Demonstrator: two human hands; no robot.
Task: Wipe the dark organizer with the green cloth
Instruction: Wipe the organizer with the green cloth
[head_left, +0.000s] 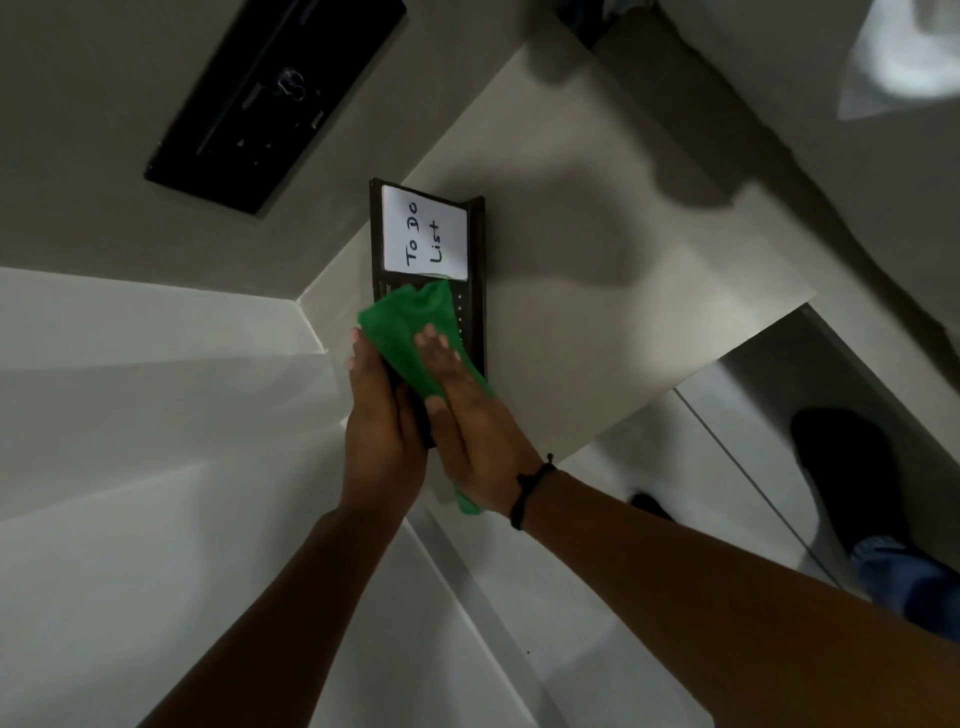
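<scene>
green cloth (410, 332) at organizer (475, 291) edge

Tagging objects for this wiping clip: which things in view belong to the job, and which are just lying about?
In the job: dark organizer, green cloth, right hand pressing the cloth, left hand steadying the organizer.

Lying about: To Do List note, black panel, wrist band.

Only clear text: "To Do List", handwritten in black marker on a white card (425, 231), two lines ("To Do" / "List"), letters running sideways in this view. Card sits in the upper part of the dark organizer (477, 291). Organizer also has a small pale marking nr its left edge just below the card, partly covered, too small to read. Black panel (275, 98) upper left has a tiny light mark, blurred, unreadable.
</scene>
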